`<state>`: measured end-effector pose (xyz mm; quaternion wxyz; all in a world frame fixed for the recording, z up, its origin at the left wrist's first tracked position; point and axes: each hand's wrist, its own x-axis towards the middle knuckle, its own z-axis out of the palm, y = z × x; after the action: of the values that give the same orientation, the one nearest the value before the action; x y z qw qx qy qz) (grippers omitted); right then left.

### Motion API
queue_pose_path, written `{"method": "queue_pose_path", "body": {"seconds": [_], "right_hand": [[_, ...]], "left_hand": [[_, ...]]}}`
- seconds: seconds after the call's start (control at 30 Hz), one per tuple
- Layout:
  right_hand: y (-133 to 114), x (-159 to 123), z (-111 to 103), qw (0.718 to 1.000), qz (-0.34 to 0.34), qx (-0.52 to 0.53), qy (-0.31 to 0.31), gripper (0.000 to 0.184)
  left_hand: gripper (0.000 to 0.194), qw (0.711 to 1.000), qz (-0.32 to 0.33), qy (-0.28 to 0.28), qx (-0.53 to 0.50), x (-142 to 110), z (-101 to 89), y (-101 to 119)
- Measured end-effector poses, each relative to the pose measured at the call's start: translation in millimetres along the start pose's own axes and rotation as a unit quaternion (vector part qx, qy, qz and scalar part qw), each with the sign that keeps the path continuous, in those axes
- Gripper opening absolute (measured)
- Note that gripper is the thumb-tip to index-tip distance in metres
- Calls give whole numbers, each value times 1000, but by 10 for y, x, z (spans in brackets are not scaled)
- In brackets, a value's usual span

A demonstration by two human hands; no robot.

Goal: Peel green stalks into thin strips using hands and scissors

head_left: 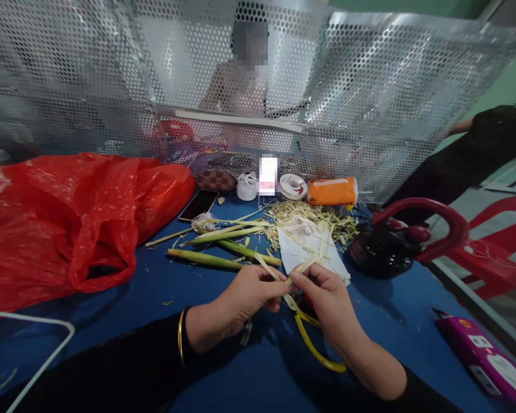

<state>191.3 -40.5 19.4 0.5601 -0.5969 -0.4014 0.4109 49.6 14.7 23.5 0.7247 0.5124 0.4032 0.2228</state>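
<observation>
My left hand [258, 289] is closed in a pinch on a pale green plant strip [266, 267], thumb against fingers. Close beside it, my right hand [327, 292] also pinches pale strips of the same leafy plant material. The hands nearly touch above the blue table. Under my right hand lies a tool with a yellow loop handle [312, 343]; the rest of it is hidden. Just beyond the hands are several green stalks [206, 259], a white paper sheet [290, 252] with plant bits on it, and a heap of short cut pieces [344, 228].
A red plastic bag [69, 223] covers the left side. Behind sit a phone [199, 205], white thread [246, 187], a ribbon roll [293, 187] and an orange packet [332, 191]. On the right are a dark red-handled pot [382, 249] and a purple box [481, 358]. Someone sits behind the perforated sheeting [370, 86].
</observation>
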Motion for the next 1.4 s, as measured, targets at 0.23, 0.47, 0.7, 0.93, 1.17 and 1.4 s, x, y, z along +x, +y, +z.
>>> {"method": "queue_pose_path", "body": {"seconds": [0.23, 0.47, 0.7, 0.93, 1.17, 1.4], "right_hand": [[24, 59, -70, 992, -76, -98, 7, 20], [-51, 41, -160, 854, -366, -369, 18, 16], [-5, 30, -97, 894, -308, -317, -73, 10], [-16, 15, -57, 949, -242, -196, -42, 18], [21, -27, -21, 951, -248, -186, -19, 17], [2, 31, -61, 967, -191, -171, -1, 10]], "left_hand": [[18, 999, 3, -12, 35, -57, 25, 66], [18, 991, 19, -60, 115, -48, 38, 0], [27, 981, 28, -48, 184, -11, 15, -51], [28, 981, 56, -74, 169, -47, -1, 20], [30, 981, 36, -103, 162, -52, 0, 12], [28, 993, -2, -95, 76, -47, -2, 14]]}}
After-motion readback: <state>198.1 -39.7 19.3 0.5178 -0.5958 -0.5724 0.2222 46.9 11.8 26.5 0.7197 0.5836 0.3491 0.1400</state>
